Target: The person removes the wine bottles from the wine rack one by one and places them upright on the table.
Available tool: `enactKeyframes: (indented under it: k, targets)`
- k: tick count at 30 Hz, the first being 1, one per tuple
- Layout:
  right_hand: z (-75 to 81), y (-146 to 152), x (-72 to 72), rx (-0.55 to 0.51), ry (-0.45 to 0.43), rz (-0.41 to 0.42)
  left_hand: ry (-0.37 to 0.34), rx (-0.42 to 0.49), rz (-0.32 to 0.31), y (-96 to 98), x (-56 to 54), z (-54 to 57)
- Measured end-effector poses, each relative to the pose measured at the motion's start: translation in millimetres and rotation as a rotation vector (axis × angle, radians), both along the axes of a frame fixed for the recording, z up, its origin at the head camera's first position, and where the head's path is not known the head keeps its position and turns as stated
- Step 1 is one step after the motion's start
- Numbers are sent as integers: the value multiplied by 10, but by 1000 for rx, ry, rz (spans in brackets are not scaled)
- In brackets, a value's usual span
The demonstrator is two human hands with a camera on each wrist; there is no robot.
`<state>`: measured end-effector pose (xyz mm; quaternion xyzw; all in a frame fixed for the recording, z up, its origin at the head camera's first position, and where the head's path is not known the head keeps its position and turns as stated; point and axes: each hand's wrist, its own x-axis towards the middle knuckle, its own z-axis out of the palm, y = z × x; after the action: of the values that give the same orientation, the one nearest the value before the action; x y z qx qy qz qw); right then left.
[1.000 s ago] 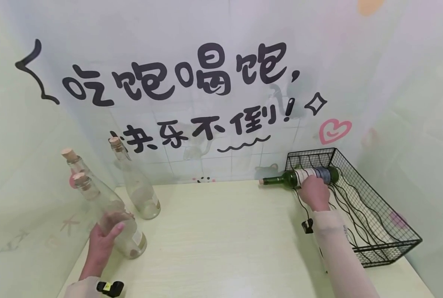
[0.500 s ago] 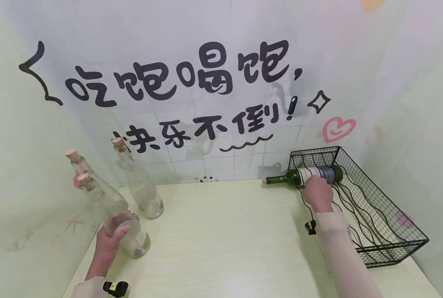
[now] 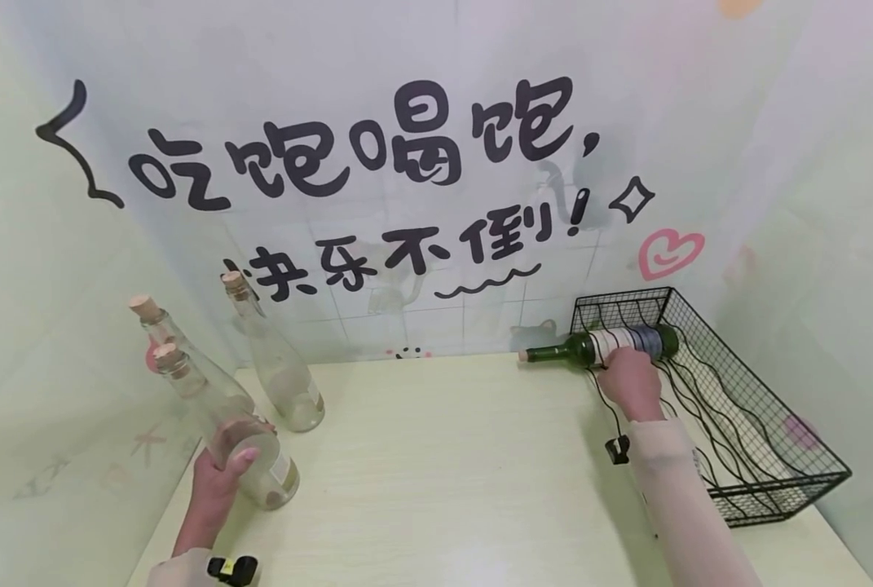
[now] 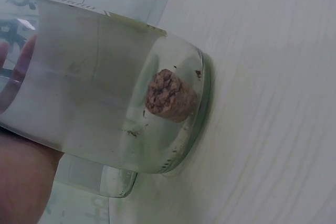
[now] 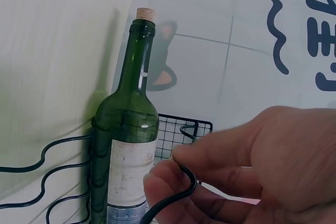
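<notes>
My left hand (image 3: 216,481) grips the lower body of a clear glass bottle (image 3: 267,465) with a cork stopper. A loose brown cork (image 4: 170,96) lies inside that bottle near its base, in the left wrist view. At the right, a green wine bottle (image 3: 615,346) with a pale and blue label lies across the far end of a black wire wine rack (image 3: 747,395), its corked neck sticking out to the left. My right hand (image 3: 631,383) is just in front of this bottle, thumb and fingers pinching a curved wire (image 5: 157,208) of the rack.
Two more corked clear bottles stand close by: one (image 3: 159,324) partly hidden behind the held bottle, another (image 3: 285,379) farther back. A printed wall sheet (image 3: 421,318) borders the back of the pale wooden table (image 3: 443,473). Side sheets flank both sides.
The head view has shifted slightly, so everything appears a little farther right. Both hands keep their holds and the bottles stay in place.
</notes>
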<state>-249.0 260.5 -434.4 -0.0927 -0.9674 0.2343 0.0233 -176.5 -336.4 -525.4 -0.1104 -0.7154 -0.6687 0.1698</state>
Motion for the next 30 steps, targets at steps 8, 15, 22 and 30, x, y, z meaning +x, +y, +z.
enactKeyframes:
  k: [8, 15, 22, 30]
  targets:
    - [-78, -30, -37, -12, 76, -15, -12, 2, 5, 4, 1, 2]
    - [-79, -90, -141, -59, 95, 36, -31, 1, 13, -10, -2, -17]
    - [-100, -161, -280, -7, 99, 118, -28, -6, 39, 7, 5, 4]
    - [-204, -195, -427, 24, 116, 219, -5, 0, 10, 13, 14, 29]
